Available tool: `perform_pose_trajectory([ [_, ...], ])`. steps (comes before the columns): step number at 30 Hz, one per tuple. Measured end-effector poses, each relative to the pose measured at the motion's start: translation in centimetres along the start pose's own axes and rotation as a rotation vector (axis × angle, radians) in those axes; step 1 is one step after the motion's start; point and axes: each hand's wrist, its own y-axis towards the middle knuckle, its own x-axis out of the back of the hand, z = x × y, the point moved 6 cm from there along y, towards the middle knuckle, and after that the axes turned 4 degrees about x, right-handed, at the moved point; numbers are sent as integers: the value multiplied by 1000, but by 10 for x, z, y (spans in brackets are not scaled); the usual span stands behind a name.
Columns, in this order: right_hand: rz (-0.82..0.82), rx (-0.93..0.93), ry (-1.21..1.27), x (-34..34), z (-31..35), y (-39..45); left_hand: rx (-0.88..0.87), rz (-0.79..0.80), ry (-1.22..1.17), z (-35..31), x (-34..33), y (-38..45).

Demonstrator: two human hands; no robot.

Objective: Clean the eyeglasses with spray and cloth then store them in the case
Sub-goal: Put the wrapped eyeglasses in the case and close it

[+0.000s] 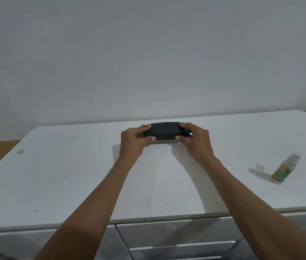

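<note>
Black case (164, 132) shut, contents hidden, left hand (133, 140) and right hand (195, 140) grip holding its ends

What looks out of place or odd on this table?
The spray bottle stands uncapped at the table's right side, its clear cap lying beside it. A small green smear marks the far left. Both hands grip the black case.
</note>
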Motion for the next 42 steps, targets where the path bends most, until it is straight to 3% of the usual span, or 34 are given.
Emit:
perform_pose_trajectory([
  [11,-11,-21,-6,-36,-31,87,-17,-14,76,20,-24,91],
  [24,76,35,-171,-34,-20,90,-51,6,202,14,-36,77],
  [27,18,39,-176,-13,-4,73,-133,-69,257,-6,-38,56],
  [31,-75,57,-203,32,25,47,-159,-19,257,-41,-59,23],
  [37,-267,140,-294,129,73,1,-197,235,207,-97,-126,-42],
  [42,-433,135,-354,207,75,-51,-265,412,184,-129,-183,-98],
])
